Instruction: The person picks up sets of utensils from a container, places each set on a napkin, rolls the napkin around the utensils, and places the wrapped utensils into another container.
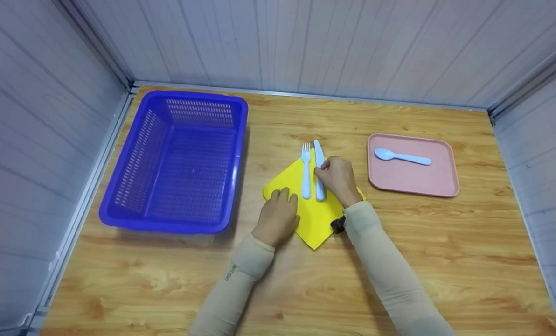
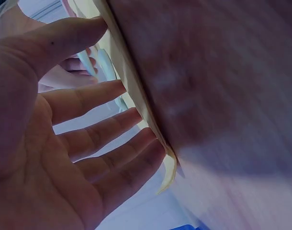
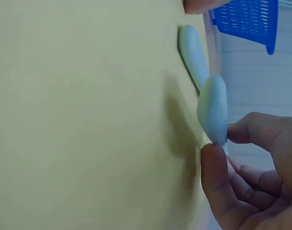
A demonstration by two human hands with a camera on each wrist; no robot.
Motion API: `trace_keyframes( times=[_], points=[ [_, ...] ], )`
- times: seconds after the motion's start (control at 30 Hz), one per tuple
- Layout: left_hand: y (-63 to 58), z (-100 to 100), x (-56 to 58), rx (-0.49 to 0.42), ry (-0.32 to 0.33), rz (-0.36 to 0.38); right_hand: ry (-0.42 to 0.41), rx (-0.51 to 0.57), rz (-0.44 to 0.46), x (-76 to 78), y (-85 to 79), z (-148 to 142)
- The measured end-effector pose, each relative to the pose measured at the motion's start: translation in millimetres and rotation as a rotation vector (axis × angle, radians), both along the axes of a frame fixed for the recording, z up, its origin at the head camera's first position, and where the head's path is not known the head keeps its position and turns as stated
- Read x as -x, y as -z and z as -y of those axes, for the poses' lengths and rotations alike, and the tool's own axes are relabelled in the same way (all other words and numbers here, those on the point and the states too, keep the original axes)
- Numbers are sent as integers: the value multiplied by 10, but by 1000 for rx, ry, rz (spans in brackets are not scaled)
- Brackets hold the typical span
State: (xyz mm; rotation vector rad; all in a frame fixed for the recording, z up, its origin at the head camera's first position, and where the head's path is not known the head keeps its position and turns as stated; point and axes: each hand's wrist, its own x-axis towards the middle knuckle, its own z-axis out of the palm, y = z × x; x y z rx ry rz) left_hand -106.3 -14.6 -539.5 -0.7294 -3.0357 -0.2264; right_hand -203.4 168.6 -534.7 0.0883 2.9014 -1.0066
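Observation:
A yellow napkin [image 1: 313, 228] lies on the table with one corner toward the person. On it rests a light blue fork [image 1: 306, 175], tines pointing away. Beside the fork, my right hand [image 1: 337, 179] pinches a light blue knife [image 1: 319, 151] between thumb and fingers. In the right wrist view the knife's handle [image 3: 213, 108] is raised a little over the napkin, its shadow below. My left hand [image 1: 278, 214] rests on the napkin's left edge; in the left wrist view its fingers [image 2: 103, 98] are extended, tips touching the cloth.
A blue perforated basket [image 1: 233, 186] stands to the left. At the right is a pink tray [image 1: 413, 182] with a light blue spoon [image 1: 406, 157] in it. Pale panel walls [image 1: 282, 46] enclose the wooden table [image 1: 142, 280] at the back and sides.

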Motion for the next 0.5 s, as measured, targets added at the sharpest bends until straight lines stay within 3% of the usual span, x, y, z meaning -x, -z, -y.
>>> trace_keyframes(
  times=[0.5],
  points=[
    [8, -10, -27, 52, 25, -56, -6, -17, -3, 55, 56, 124]
  ],
)
